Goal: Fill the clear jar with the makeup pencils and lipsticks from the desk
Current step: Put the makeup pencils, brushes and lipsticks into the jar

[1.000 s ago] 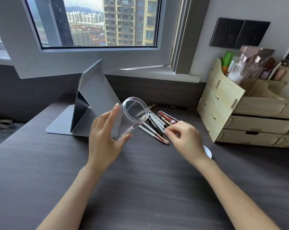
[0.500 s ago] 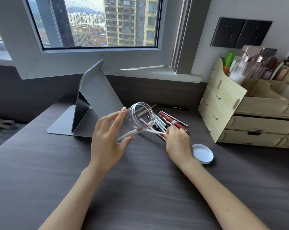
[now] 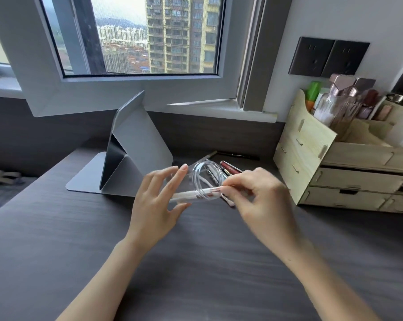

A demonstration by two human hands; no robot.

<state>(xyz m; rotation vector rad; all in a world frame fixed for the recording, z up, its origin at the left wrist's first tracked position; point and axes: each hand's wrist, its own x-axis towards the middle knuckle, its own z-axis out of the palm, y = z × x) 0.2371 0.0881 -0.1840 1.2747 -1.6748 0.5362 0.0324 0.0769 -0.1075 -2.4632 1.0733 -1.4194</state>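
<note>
A dark wood-grain bench (image 3: 195,262) runs under a window (image 3: 135,35), with a wooden drawer organiser (image 3: 334,172) to the right and a folded grey stand (image 3: 135,144) behind. The left hand (image 3: 157,205) has its grip closed around the clear jar (image 3: 195,181), tipped on its side with the mouth facing right. The right hand (image 3: 263,195), blurred, seems to pinch a white pencil (image 3: 193,194) half inside. Loading is under way; next, let go and fetch from the remaining lipsticks (image 3: 230,169) just behind.

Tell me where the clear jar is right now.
The clear jar is at the middle of the head view, tilted on its side in the left hand, mouth facing the right hand, just in front of the folded grey stand.
</note>
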